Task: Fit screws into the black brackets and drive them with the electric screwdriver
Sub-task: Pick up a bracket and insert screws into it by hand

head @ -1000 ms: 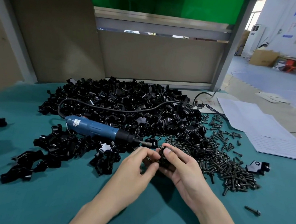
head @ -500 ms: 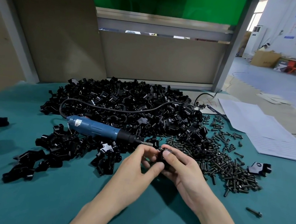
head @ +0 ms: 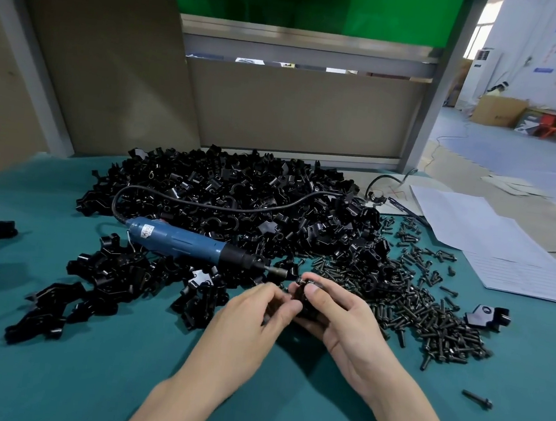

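Note:
Both hands meet at the table's middle around one black bracket (head: 302, 298). My right hand (head: 344, 316) cups it from the right, thumb on top. My left hand (head: 252, 314) pinches at its left side; a screw between those fingertips is too hidden to tell. The blue electric screwdriver (head: 184, 243) lies on the teal table just beyond my hands, its bit pointing right toward them. A big heap of black brackets (head: 236, 199) fills the back. A pile of black screws (head: 424, 308) spreads to the right of my hands.
A smaller group of brackets (head: 97, 280) lies front left. The screwdriver's cable (head: 235, 207) loops over the heap. White paper sheets (head: 492, 243) cover the right rear corner. One lone bracket (head: 488, 316) and one loose screw (head: 477, 399) sit at the right.
The hands stay together on the bracket; my left fingers have shifted slightly on its left side. The screwdriver has not moved.

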`<state>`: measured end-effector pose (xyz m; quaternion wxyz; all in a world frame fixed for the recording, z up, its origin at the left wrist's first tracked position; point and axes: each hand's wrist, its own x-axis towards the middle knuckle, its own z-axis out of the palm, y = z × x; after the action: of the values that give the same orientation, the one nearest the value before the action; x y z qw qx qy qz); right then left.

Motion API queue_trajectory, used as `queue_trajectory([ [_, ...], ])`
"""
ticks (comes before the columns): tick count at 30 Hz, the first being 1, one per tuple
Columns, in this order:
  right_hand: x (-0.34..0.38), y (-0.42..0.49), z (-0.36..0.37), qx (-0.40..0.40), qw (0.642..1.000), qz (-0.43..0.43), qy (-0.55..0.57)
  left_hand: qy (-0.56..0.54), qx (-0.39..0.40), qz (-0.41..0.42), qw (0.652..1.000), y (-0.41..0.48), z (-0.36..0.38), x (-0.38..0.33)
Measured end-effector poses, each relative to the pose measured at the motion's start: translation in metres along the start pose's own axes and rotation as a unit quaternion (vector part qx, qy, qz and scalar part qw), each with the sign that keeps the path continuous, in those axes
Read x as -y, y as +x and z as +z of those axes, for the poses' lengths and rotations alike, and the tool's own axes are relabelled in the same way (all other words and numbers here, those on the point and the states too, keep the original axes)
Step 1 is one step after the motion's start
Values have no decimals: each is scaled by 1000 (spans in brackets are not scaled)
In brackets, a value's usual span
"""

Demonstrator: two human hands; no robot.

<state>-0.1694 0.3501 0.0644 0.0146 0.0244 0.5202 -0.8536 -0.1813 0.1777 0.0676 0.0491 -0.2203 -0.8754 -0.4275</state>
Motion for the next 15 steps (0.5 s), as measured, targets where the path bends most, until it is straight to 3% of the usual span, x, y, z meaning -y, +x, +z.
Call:
queue_trajectory([
  [2,0,0,0,0,1000,1,5,46,-3,21,999,0,-1,0],
  [7,1,2,1,-13,1000,-8,8,37,-11,78,996,-2,-1,0],
  [10,2,5,0,-34,999,-10,38,-13,-130,-30,991,6,-17,0],
  [12,1,7,-2,-38,998,-10,45,31,-171,-129,976,23,-40,11],
  [15,1,8,-3,-36,998,-9,45,213,-89,-257,939,49,-76,22],
])
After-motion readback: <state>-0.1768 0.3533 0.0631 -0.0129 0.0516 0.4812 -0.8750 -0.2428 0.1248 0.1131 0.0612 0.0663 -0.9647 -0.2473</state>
